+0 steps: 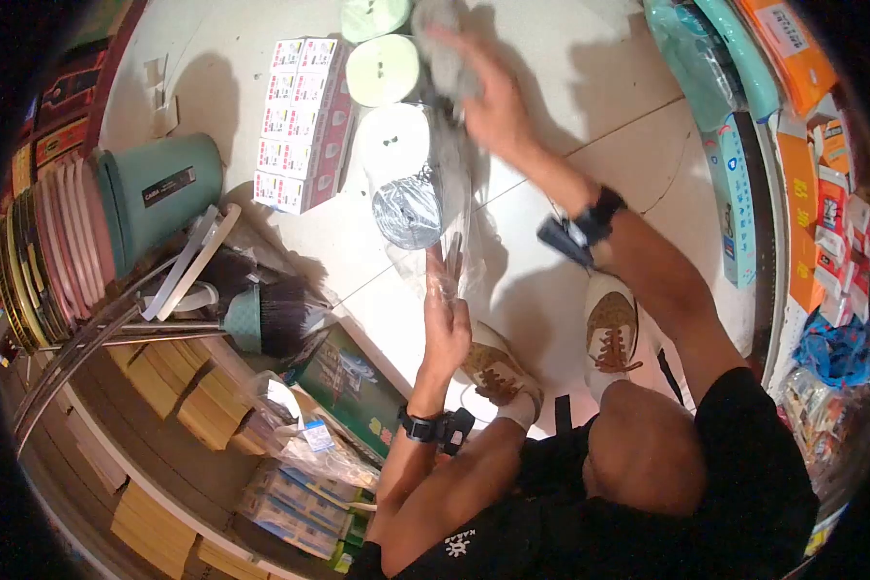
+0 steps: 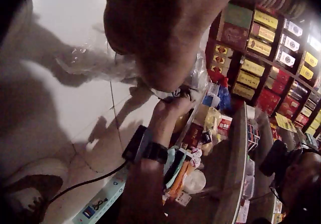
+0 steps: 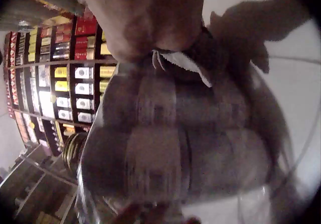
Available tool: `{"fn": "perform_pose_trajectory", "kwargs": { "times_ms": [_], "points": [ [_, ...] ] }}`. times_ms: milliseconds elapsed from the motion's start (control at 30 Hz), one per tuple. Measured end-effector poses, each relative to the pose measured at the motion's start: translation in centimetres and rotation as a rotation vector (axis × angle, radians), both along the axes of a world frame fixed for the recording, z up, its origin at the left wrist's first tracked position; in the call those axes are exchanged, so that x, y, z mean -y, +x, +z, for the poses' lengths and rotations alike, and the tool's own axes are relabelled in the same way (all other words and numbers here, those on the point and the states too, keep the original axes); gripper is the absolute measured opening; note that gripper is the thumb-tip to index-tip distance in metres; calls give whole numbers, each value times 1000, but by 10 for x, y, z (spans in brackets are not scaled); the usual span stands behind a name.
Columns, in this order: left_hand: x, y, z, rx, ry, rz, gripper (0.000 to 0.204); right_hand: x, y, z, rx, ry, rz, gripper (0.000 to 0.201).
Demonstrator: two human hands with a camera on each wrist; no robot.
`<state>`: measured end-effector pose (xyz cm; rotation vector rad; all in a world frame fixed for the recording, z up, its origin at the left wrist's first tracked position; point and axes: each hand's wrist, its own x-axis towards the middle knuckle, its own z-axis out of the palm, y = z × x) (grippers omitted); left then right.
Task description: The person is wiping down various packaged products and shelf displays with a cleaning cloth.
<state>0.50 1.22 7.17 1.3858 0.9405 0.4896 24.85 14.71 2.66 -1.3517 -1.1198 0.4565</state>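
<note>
On the pale floor lies a clear plastic bag [image 1: 466, 269] around a row of thick, soft-looking rolls. Their ends show as a pale green roll [image 1: 382, 71], a white roll [image 1: 394, 140] and a dark grey roll [image 1: 406, 215], with another green one at the top edge. My left hand [image 1: 447, 333] grips the near end of the bag, one finger reaching up along it. Across the grey sides of the rolls my right hand [image 1: 498, 108] rests with a finger stretched forward. Labelled grey rolls [image 3: 155, 159] lie close below it in the right wrist view, where its fingertips are hidden.
Stacked pink-and-white boxes [image 1: 300, 126] stand left of the rolls. Further left are a green bin [image 1: 164, 188], a brush [image 1: 271, 319] and shelves of goods [image 1: 164, 387]. Packaged goods [image 1: 802, 193] line the right side. The person's shoes [image 1: 611, 329] are near the bag.
</note>
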Motion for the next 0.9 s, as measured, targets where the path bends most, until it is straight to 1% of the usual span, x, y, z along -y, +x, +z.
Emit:
{"fn": "perform_pose_trajectory", "kwargs": {
  "times_ms": [33,67,133,167,233,300,367,400,433,467,500,533,567,633,700,767,800,833,867,900],
  "points": [
    [-1,2,0,2,1,0,93,19,-16,6,-20,-41,40,83],
    [-1,5,0,20,26,1,92,43,-30,12,-18,-132,90,88],
    [1,6,3,39,48,-5,90,89,-57,21,-18,-241,240,88],
    [2,4,6,-2,9,29,91,109,-69,21,23,-258,239,86],
    [0,3,7,-62,-40,78,92,142,-82,26,28,-282,234,87],
    [-1,4,12,-98,-39,50,94,164,-91,18,31,-291,231,88],
    [-2,7,15,-131,-39,23,95,177,-97,7,-42,-323,225,89],
    [0,9,15,-85,-63,34,97,173,-95,8,-41,-323,225,89],
    [1,11,14,-38,-88,45,100,165,-90,7,-143,-328,209,88],
    [3,13,12,-40,-89,48,100,155,-87,7,-249,-334,196,88],
    [3,15,10,6,-60,23,101,139,-85,3,-355,-241,148,86],
    [3,16,9,52,-30,-2,103,123,-78,5,-326,-244,99,84],
    [2,15,8,51,-64,4,104,109,-74,3,-326,-255,72,82],
    [1,12,6,44,-44,-9,104,79,-61,1,-324,-264,44,81],
    [1,11,5,35,-23,-20,105,47,-44,-1,-469,-322,31,77],
    [0,9,5,52,-67,2,104,8,-26,-21,-412,-164,-1,73],
    [-1,8,7,50,-69,2,104,-8,-13,-11,-470,-287,-19,70],
    [-2,8,10,22,-76,-11,104,-25,2,-7,-409,-431,-25,67],
    [-3,7,12,-8,-84,-25,104,-46,8,-20,-236,-283,-176,63],
    [-2,7,11,-8,-86,-24,104,-66,23,-23,-326,-310,-108,62]
  ]
}}
